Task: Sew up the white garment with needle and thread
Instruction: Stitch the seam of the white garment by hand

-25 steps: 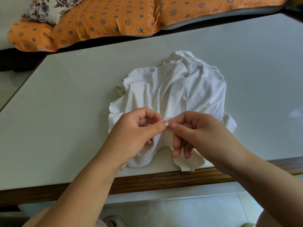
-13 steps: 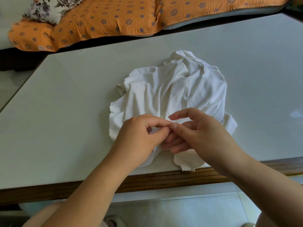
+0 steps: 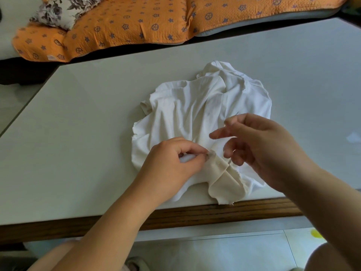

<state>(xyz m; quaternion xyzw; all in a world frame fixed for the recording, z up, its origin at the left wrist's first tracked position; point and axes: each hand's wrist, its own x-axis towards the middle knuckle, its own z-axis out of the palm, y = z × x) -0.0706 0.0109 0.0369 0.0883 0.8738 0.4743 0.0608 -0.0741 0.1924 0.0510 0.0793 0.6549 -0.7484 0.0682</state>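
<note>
Table: We see a big pale table [image 3: 78, 153] with a brown wood edge on our side.
Blanket: An orange blanket [image 3: 136, 22] with little blue shapes lies behind the table.
Garment: The white garment [image 3: 185, 114] sits bunched up in the middle of the table. Its near flap reaches the wood edge.
Left hand: Our left hand [image 3: 172, 163] rests low on the cloth. Its thumb and first finger pinch the cloth tight.
Right hand: Our right hand [image 3: 263, 145] is up above the cloth, to the right of the left hand. Its thumb and first finger pinch the needle. The other fingers hang loose and spread.
Folded edge: A folded edge [image 3: 220, 169] runs from the left fingertips down toward us and to the right.
Needle: The needle [image 3: 236, 114] is tiny and thin. Its tip pokes out past the fingertips and points away from us, up and to the right.
Thread: We can hardly see the thread, so we cannot tell where it runs.
Which way: The pinched spot lies below the needle, to the left and nearer to us. The left hand is the one close to it.
Next: We think the needle must turn and come down beside the left fingertips.
</note>
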